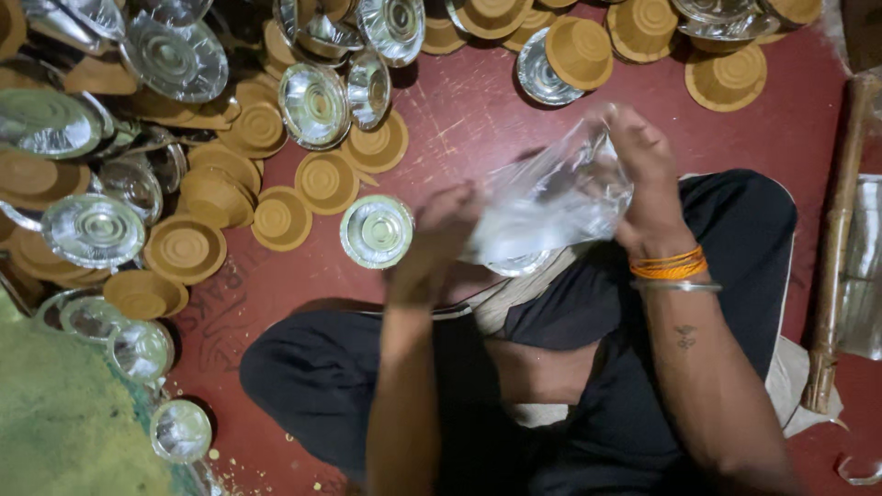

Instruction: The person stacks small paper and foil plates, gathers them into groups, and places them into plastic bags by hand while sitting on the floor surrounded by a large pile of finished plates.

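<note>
Clear crinkly plastic, that's what both hands are busy with here: a thin transparent bag (551, 197) held up over the lap, well above the dark red floor (478, 119). The right hand (648, 184) is closed on the bag's upper edge, fingers curled over the top, and the left hand (441, 234) pinches the lower left side. It's motion-blurred, so I can't tell exactly how the fingers sit. There looks to be a silvery rim (519, 266) at the bottom of the bag, just below the left hand, maybe a stack of bowls inside, but I can't say for sure.

If you ask me, film this thin handles best with the mouth kept taut between both hands, and a gentle pull so it doesn't tear.

Just left of the left hand sits a single foil-lined bowl (377, 231), shiny side up, with stamped concentric rings. Further left and beyond both hands the floor is littered with the same round bowls: some show the mirror-like silver lining (314, 104), others are flipped to the matte tan paper backs (186, 248). A rough wooden stick (836, 239) lies well off to the right of the right hand.
</note>
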